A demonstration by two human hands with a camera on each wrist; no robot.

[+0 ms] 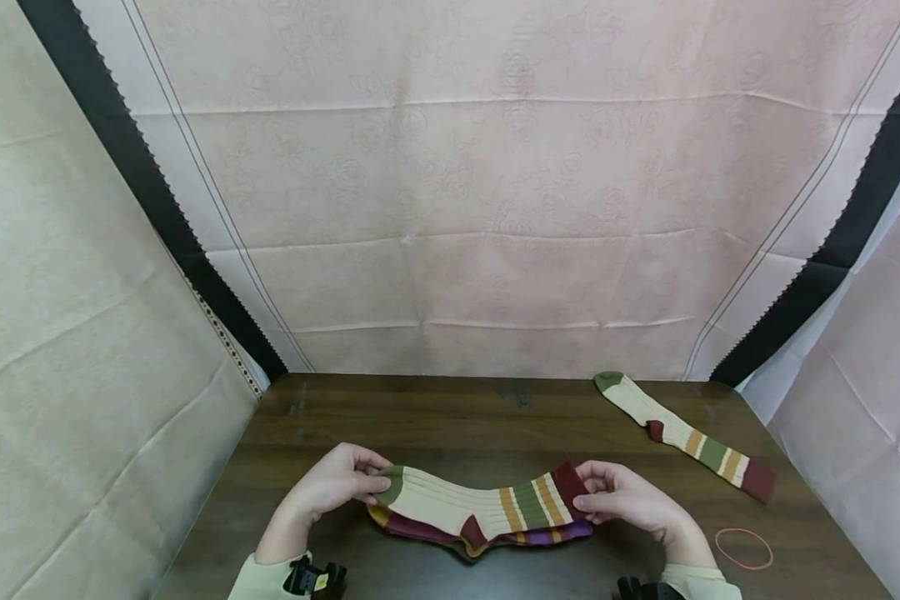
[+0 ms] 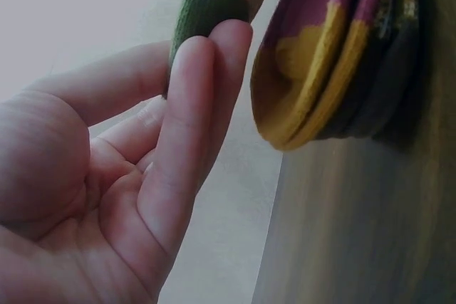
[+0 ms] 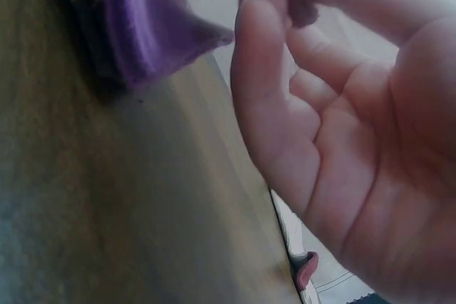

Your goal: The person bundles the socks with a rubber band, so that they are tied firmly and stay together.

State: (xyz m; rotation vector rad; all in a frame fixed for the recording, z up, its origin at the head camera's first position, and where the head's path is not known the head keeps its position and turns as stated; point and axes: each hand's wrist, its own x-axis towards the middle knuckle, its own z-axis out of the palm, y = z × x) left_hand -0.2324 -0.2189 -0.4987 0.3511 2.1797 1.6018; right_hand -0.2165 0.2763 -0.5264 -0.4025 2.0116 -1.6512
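Observation:
A cream sock [image 1: 453,497] with a green toe, a maroon heel and cuff, and green and tan stripes is stretched between both hands. My left hand [image 1: 342,481] pinches its green toe [image 2: 206,12] between thumb and fingers. At the other end, my right hand [image 1: 626,500] pinches the maroon cuff [image 1: 570,487]. Just beneath lies a stack of socks [image 1: 420,530]; purple, mustard and dark layers show at its edge. In the left wrist view the stack's mustard toes [image 2: 306,105] stand apart from the fingers. A purple cuff [image 3: 153,26] appears beside the hand in the right wrist view.
A matching cream sock [image 1: 682,433] lies slantwise at the back right of the brown wooden table [image 1: 420,408]. A pink rubber band [image 1: 744,549] is near the right edge. Pale fabric walls [image 1: 495,183] enclose the back and sides.

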